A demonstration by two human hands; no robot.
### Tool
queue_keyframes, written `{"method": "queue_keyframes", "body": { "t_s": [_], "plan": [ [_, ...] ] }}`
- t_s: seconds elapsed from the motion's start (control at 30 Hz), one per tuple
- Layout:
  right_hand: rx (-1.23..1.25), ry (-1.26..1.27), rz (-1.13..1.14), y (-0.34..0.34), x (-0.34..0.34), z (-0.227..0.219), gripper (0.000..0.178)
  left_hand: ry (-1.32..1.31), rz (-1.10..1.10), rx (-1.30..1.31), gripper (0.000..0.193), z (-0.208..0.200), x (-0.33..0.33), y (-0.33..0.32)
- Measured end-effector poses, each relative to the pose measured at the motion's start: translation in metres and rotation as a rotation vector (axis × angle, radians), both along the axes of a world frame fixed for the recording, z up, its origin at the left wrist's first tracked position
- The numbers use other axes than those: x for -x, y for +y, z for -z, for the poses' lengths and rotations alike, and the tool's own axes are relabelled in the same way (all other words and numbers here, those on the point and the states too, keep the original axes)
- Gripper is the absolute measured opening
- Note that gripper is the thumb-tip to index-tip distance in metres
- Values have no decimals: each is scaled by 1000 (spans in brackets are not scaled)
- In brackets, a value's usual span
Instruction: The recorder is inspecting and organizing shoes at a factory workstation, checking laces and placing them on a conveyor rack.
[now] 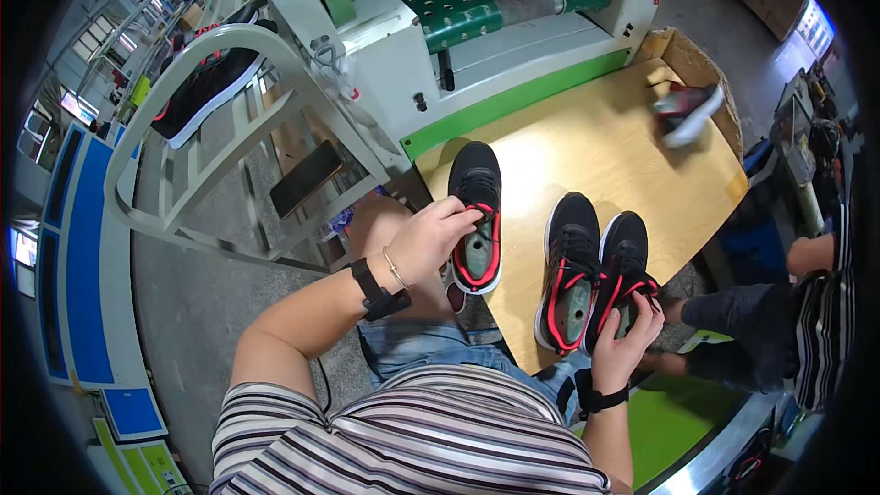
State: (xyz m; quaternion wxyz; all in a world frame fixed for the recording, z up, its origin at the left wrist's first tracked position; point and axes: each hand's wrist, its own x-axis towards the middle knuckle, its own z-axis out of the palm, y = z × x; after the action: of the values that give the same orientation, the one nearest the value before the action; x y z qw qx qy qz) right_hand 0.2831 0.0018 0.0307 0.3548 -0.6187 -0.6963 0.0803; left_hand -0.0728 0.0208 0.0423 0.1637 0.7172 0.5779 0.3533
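Observation:
My left hand (429, 240) pinches the tongue and laces of a black sneaker (476, 165) at the table's left edge. This sneaker has a white sole and red collar lining, and a grey-green last fills its opening. To its right stand two similar sneakers side by side, toes pointing away: a middle sneaker (573, 220) and a right sneaker (626, 236). Fingers of my right hand (629, 346) are closed at the collar of the right sneaker and partly cover its opening. Lasts show inside these two sneakers as well.
A light wooden table (541, 165) lies before a machine with a green perforated belt (458, 14). A blurred shoe (686, 115) is by a cardboard piece (683, 50) at far right. Left stands a metal rack (206, 192) with another sneaker (206, 82) and a phone (307, 179). Another person (770, 312) is at right.

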Motion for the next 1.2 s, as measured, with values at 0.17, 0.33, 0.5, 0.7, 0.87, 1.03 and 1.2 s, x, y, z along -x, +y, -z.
{"method": "queue_keyframes", "body": {
  "t_s": [0.17, 0.33, 0.5, 0.7, 0.87, 1.03, 1.2],
  "plan": [
    [-10, 16, 1, 1, -2, 2, 41, 196, -80, -79, 14, -14, -1, 33],
    [-16, 82, -21, 1, -1, 0, 42, 463, -198, -53, 37, -10, -7, 54],
    [73, 245, -30, -23, -20, 19, 66, -736, -274, 784, 61, 16, 25, 37],
    [233, 684, -68, -22, -20, 30, 76, -555, -275, 299, 114, 51, -48, -23],
    [246, 1211, 101, 67, -31, -4, 56, -857, -395, 186, 99, 21, -58, 17],
    [42, 1206, -301, 211, 19, -77, 53, -1644, -56, 378, 82, -112, 2, 41],
    [-345, 629, -489, 416, 146, -159, 66, -1068, -155, -352, 88, -182, -2, 134]
  ]
}}
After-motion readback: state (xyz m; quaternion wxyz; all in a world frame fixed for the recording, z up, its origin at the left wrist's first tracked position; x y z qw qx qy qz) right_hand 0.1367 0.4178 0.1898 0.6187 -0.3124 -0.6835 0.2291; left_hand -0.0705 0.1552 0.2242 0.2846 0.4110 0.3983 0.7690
